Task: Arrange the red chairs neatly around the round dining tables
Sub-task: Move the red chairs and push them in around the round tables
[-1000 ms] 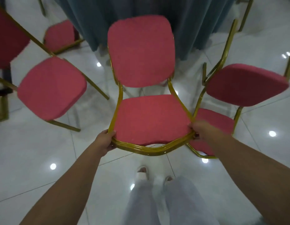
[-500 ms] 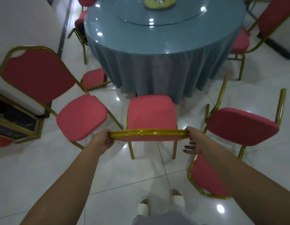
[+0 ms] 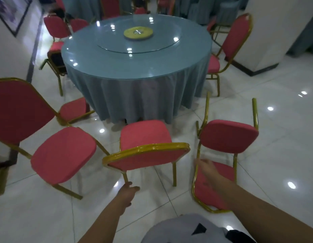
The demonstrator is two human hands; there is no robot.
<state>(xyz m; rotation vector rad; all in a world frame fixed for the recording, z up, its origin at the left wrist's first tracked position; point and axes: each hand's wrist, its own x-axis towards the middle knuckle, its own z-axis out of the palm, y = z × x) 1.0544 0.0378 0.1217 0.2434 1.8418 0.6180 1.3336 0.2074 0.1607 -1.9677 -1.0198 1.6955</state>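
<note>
Mid red chair [image 3: 145, 135] upright on floor [image 3: 275, 155], seat toward round desk [image 3: 99, 67], near it. L hand [image 3: 128, 190] & R hand [image 3: 204, 166] off it, fingers loose, empty; R blurred, by tipped chair [image 3: 227, 137]

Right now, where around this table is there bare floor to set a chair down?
Bare floor lies at the table's right front, between the tipped chair and the chair by the pillar. The near side is crowded: left chair, middle chair and tipped chair sit close together.
</note>
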